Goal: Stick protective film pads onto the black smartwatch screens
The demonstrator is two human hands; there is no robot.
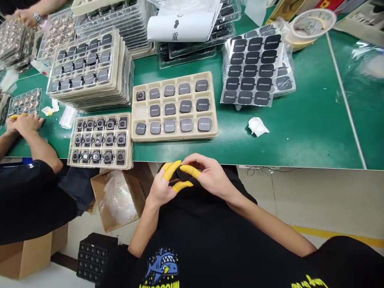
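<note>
Over my lap, just below the table's front edge, I hold a small dark square device (182, 174) between both hands. My left hand (162, 186), with yellow finger cots on thumb and finger, grips its left side. My right hand (210, 174), with a yellow-covered thumb, is closed on its right side. Fingers hide most of the device. Straight ahead lies a cream tray (213, 134) of dark square devices with printed faces; its top left one (141, 95) shows a round dark centre. Left of it sits another tray (131, 154) of devices with round centres.
Sheets of black square stickers (249, 70) lie right of the cream tray. A crumpled white paper (258, 126) and a tape roll (313, 24) are farther right. Stacked trays (120, 80) stand at the back left. A co-worker's hands (25, 122) rest at the far left.
</note>
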